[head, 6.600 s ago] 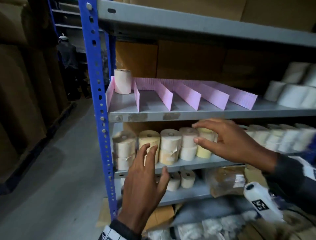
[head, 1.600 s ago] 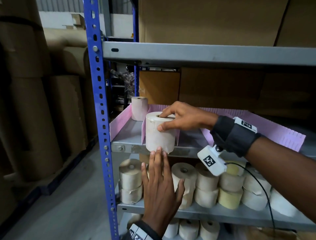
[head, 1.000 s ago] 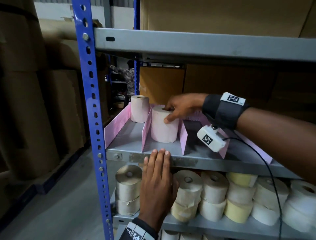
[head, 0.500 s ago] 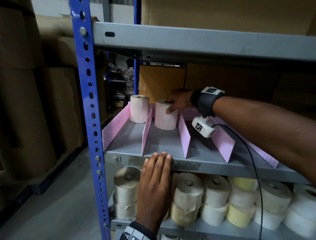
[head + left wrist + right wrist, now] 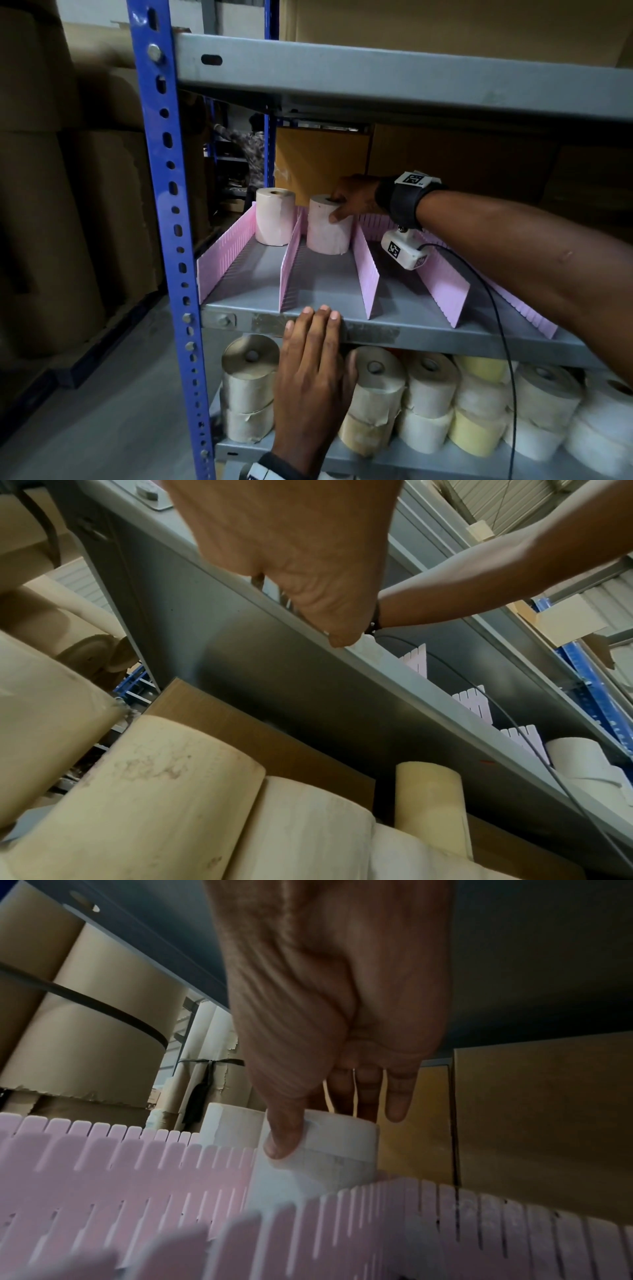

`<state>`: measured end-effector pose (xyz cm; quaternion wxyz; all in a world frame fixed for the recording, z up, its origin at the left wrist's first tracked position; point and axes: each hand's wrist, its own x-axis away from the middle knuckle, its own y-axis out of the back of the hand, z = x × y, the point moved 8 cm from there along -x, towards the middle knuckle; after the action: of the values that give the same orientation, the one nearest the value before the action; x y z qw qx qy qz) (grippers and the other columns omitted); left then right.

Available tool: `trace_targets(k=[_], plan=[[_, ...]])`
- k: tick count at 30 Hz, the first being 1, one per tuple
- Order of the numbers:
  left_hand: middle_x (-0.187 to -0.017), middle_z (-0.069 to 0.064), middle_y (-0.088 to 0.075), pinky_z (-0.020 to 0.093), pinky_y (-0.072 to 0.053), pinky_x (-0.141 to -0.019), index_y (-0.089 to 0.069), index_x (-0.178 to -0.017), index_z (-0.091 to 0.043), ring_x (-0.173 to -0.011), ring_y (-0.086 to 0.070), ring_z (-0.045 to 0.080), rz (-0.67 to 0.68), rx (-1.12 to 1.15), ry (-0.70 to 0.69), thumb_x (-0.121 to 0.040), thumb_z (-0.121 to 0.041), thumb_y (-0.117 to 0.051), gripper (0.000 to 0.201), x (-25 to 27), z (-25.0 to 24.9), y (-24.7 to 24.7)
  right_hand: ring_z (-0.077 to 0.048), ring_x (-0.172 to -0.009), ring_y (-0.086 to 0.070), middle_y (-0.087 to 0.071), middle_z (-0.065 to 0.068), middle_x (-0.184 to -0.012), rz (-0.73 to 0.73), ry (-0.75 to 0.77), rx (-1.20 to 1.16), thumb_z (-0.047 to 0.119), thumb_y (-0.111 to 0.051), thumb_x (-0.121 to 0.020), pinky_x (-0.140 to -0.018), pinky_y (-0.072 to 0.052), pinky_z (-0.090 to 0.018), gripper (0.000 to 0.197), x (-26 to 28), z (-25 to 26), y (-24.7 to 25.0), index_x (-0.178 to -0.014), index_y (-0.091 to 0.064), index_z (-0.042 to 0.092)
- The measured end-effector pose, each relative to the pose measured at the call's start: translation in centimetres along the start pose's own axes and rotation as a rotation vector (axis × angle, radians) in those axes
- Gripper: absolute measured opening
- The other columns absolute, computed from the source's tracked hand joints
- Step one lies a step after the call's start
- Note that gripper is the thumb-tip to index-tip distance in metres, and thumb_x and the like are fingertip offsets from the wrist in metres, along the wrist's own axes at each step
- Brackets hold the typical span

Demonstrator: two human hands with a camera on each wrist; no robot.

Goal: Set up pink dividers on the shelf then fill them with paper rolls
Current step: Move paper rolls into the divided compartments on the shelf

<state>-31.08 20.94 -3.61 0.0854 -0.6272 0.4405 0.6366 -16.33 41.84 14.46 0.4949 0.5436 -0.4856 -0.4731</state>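
Pink slotted dividers (image 5: 365, 270) stand in rows on the grey middle shelf (image 5: 376, 332). A pale paper roll (image 5: 274, 219) stands upright at the back of the first lane. A second paper roll (image 5: 327, 229) stands at the back of the second lane. My right hand (image 5: 346, 204) grips that roll (image 5: 318, 1153) from above, thumb on its side and fingers over its top. My left hand (image 5: 315, 373) lies flat with straight fingers, fingertips (image 5: 320, 313) on the shelf's front lip (image 5: 377, 664).
Stacked white, cream and yellow rolls (image 5: 428, 401) fill the shelf below. A blue upright post (image 5: 171, 240) bounds the rack's left side. Brown cartons (image 5: 445, 164) stand behind the dividers, big brown paper reels (image 5: 51, 205) at the left. A cable (image 5: 493, 308) hangs from my right wrist.
My right hand has pushed the second roll from the shelf's front to the back of its lane. My left hand has stayed on the shelf's front edge.
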Motion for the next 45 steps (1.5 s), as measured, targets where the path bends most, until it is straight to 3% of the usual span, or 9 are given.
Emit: trace_targets(k=[15, 19, 23, 27, 29, 33, 39, 43, 45], plan=[[-0.142, 0.013, -0.061, 0.055, -0.049, -0.105, -0.063, -0.135, -0.001, -0.137, -0.053, 0.034, 0.078, 0.03, 0.033, -0.089, -0.032, -0.069, 0.056, -0.3, -0.3, 0.2, -0.029, -0.105, -0.063, -0.066, -0.011, -0.12, -0.031, -0.039, 0.127, 0.045, -0.064, -0.092, -0.092, -0.052, -0.037, 0.05, 0.2, 0.2, 0.2, -0.124, -0.062, 0.007], [-0.148, 0.013, -0.056, 0.054, -0.044, -0.111, -0.058, -0.141, -0.003, -0.141, -0.048, 0.033, 0.188, 0.039, 0.044, -0.088, -0.035, -0.066, 0.062, -0.3, -0.3, 0.5, -0.027, -0.095, -0.06, -0.064, -0.011, -0.115, -0.132, 0.035, 0.185, 0.045, -0.06, -0.093, -0.079, -0.049, -0.033, 0.038, 3.0, 2.5, 1.9, -0.109, -0.062, 0.01], [-0.154, 0.011, -0.049, 0.054, -0.036, -0.118, -0.05, -0.148, -0.006, -0.147, -0.04, 0.03, 0.294, 0.031, 0.052, -0.088, -0.035, -0.072, 0.07, -0.5, -0.2, 1.2, -0.018, -0.088, -0.053, -0.062, -0.004, -0.109, -0.183, 0.115, 0.054, 0.048, -0.059, -0.092, -0.072, -0.04, -0.029, 0.044, 9.1, 4.5, 2.9, -0.118, -0.062, 0.013], [-0.161, 0.008, -0.039, 0.048, -0.017, -0.126, -0.041, -0.154, -0.009, -0.152, -0.031, 0.026, 0.372, 0.075, 0.136, -0.095, -0.044, -0.056, 0.07, -0.1, -0.5, 3.2, -0.018, -0.111, -0.059, -0.062, 0.0, -0.132, -0.345, 0.2, 0.056, 0.057, -0.057, -0.09, -0.078, -0.048, -0.033, 0.055, 17.8, 6.0, 4.0, -0.135, -0.056, 0.024], [-0.157, 0.008, -0.044, 0.049, -0.022, -0.124, -0.044, -0.152, -0.008, -0.148, -0.039, 0.027, 0.359, 0.138, 0.18, -0.094, -0.048, -0.045, 0.07, 0.3, -1.3, 5.4, -0.017, -0.12, -0.055, -0.059, 0.004, -0.137, -0.381, 0.18, 0.038, 0.06, -0.055, -0.089, -0.084, -0.049, -0.037, 0.057, 21.9, 6.0, 3.7, -0.137, -0.053, 0.028], [-0.143, 0.01, -0.059, 0.052, -0.045, -0.11, -0.057, -0.141, -0.006, -0.131, -0.056, 0.032, 0.231, 0.345, 0.223, -0.089, -0.037, -0.059, 0.061, 1.7, -3.4, 10.0, -0.013, -0.122, -0.056, -0.061, 0.009, -0.135, -0.454, 0.145, -0.016, 0.064, -0.051, -0.088, -0.097, -0.047, -0.035, 0.056, 30.0, 5.6, 1.9, -0.134, -0.057, 0.032], [-0.132, 0.005, -0.065, 0.035, -0.05, -0.1, -0.064, -0.133, -0.009, -0.122, -0.062, 0.023, 0.165, 0.539, 0.201, -0.09, -0.042, -0.052, 0.056, 3.2, -8.0, 12.9, -0.009, -0.108, -0.063, -0.069, 0.011, -0.119, -0.5, -0.042, -0.181, 0.062, -0.057, -0.086, -0.089, -0.053, -0.035, 0.05, 40.8, 2.1, -2.7, -0.124, -0.066, 0.03], [-0.124, 0.007, -0.069, 0.041, -0.053, -0.092, -0.069, -0.124, -0.006, -0.113, -0.068, 0.028, 0.156, 0.612, 0.088, -0.091, -0.038, -0.055, 0.048, 3.0, -12.8, 12.7, 0.018, -0.086, -0.056, -0.07, 0.015, -0.11, -0.528, -0.159, -0.215, 0.054, -0.065, -0.086, -0.076, -0.044, -0.008, 0.04, 46.7, -2.0, -4.7, -0.117, -0.071, 0.029], [-0.12, 0.005, -0.07, 0.044, -0.058, -0.084, -0.07, -0.121, -0.007, -0.106, -0.071, 0.029, 0.141, 0.665, 0.042, -0.091, -0.035, -0.057, 0.043, 2.8, -15.4, 12.2, 0.017, -0.088, -0.055, -0.069, 0.018, -0.109, -0.52, -0.229, -0.218, 0.057, -0.062, -0.087, -0.077, -0.045, -0.01, 0.04, 49.4, -4.5, -5.7, -0.117, -0.071, 0.031]])
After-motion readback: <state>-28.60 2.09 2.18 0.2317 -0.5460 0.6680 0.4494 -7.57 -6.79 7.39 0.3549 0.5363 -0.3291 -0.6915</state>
